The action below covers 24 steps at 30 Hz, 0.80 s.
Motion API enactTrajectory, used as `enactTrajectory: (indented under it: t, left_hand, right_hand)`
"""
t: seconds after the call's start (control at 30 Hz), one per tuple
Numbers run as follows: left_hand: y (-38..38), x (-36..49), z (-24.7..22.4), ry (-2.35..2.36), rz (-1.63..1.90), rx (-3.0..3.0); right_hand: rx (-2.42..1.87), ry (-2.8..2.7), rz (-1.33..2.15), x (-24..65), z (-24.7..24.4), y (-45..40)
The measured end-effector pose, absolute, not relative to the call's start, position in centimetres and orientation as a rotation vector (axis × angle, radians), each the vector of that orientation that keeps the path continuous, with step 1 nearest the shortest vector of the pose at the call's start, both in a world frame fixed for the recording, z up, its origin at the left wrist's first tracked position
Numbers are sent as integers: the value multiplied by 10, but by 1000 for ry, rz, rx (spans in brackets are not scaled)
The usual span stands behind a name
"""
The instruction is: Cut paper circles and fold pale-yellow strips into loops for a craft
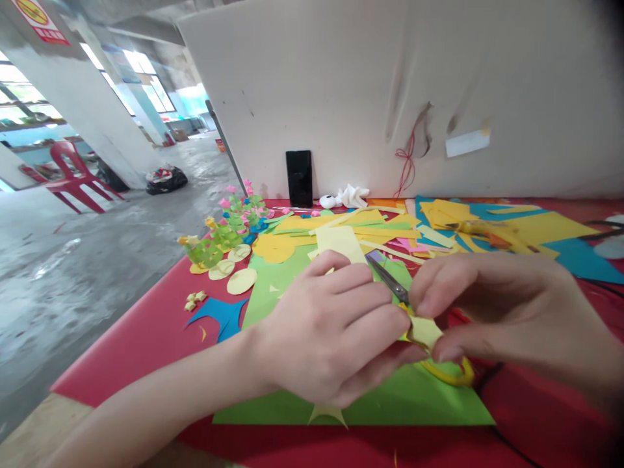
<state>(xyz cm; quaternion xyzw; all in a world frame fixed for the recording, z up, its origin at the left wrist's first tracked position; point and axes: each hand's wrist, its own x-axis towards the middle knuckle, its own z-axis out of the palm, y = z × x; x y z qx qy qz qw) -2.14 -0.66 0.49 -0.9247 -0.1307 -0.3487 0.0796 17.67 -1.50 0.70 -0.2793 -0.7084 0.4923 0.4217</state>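
Between the fingertips of both hands is a small pale-yellow folded paper piece [425, 331], roughly star-shaped. My left hand [336, 325] closes on its left side, fingers curled, with the back of the hand toward me. At its right edge my right hand [492, 305] pinches it between thumb and fingers. Beneath the hands lie scissors [451, 376] with yellow handles, their blades pointing away to the upper left. A green paper sheet [273, 406] is under everything. Just beyond the left hand rests a pale-yellow paper piece [341, 242].
Paper plants [221, 234] with pink and yellow flowers stand at the left, near pale paper discs [242, 281] and small folded stars [195, 299]. Blue paper [221, 315] lies on the red table covering [146, 338]. A black phone [299, 179] leans on the white panel [316, 84]. Yellow scraps [468, 214] cover the back right.
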Motion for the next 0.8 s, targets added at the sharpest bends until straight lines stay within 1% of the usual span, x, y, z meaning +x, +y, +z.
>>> enactTrajectory:
  t: [0.13, 0.33, 0.43, 0.57, 0.8]
  left_hand:
    - [-7, -20, 2, -406, -1045, -2706]
    - [-7, -20, 4, -401, -1067, -2709]
    - [-8, -19, 6, -390, -1086, -2720]
    - [-9, -19, 5, -445, -1084, -2671]
    - [-8, -21, 5, -427, -1042, -2726]
  right_hand:
    - [-683, -1817, 1162, 178, 8, -16]
    - [-692, -1806, 1165, 179, 9, -15]
    - [-752, -1728, 1180, 178, 10, -16]
    - [-840, -1638, 1115, 172, 9, -18]
    - [-829, -1636, 1160, 169, 8, -17]
